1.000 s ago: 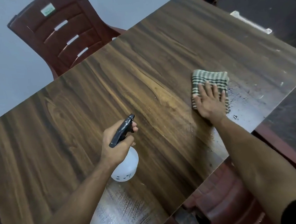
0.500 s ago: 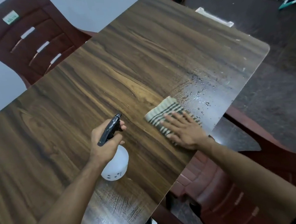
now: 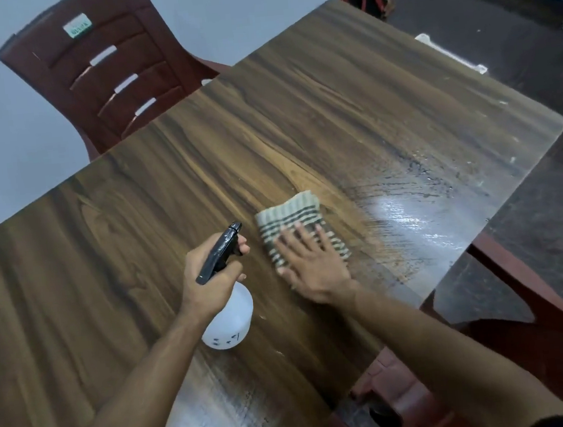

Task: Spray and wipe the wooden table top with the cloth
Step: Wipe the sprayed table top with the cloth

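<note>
My left hand [image 3: 211, 282] still grips the bottle [image 3: 229, 325] above the tabletop [image 3: 104, 247], closed round its neck. My right hand [image 3: 313, 272], flat and open, has swept the cloth [image 3: 291, 222] leftward beside the bottle. Beyond, right, droplets are now smeared streaks; that patch looks wiped, the far half seemingly dry.

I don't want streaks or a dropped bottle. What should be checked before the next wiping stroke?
1. Right hand flat on striped cloth: ok.
2. Cloth lying flat on table top: ok.
3. Left hand gripping spray bottle firmly: ok.
4. Nozzle aimed at the table: cannot tell.
5. Wet sheen beside the cloth wiped dry: not ok.
6. Liquid left in the bottle: cannot tell.
</note>
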